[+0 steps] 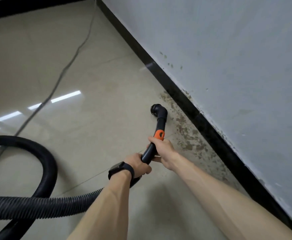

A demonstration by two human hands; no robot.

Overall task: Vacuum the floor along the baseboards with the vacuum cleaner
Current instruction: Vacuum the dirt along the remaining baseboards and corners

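— So, which step is this?

— Mid-pass, I'd say. Both hands hold the black wand [148, 152]. The right hand [163, 149] is curled round it just below the orange collar [159, 134]. The left hand [138, 166], the one with the watch [119, 168], grips it lower down, where the ribbed hose [37, 205] joins.

— And the working end?

— The round brush nozzle [156, 110] is down by the floor [89, 127], near the black baseboard [185, 99] but not against it. Whether the bristles touch the tile I cannot tell.

— Much left to do?

— Plenty, by my reckoning. A band of brownish dirt [186, 135] lies along the foot of the baseboard, from just beyond the nozzle back towards the person. The nozzle sits at the band's floor-side edge, not over the thick of it.

— So the next move?

— It calls for swinging the nozzle to the right, into the angle where floor meets baseboard, then drawing it along that line through the dirt. The bent head probably needs turning so the bristles face flat down.

— Anything to mind?

— The hose loops wide on the left, and a thin grey cord [68, 64] runs across the tile farther off. Both want slack as the wand travels.
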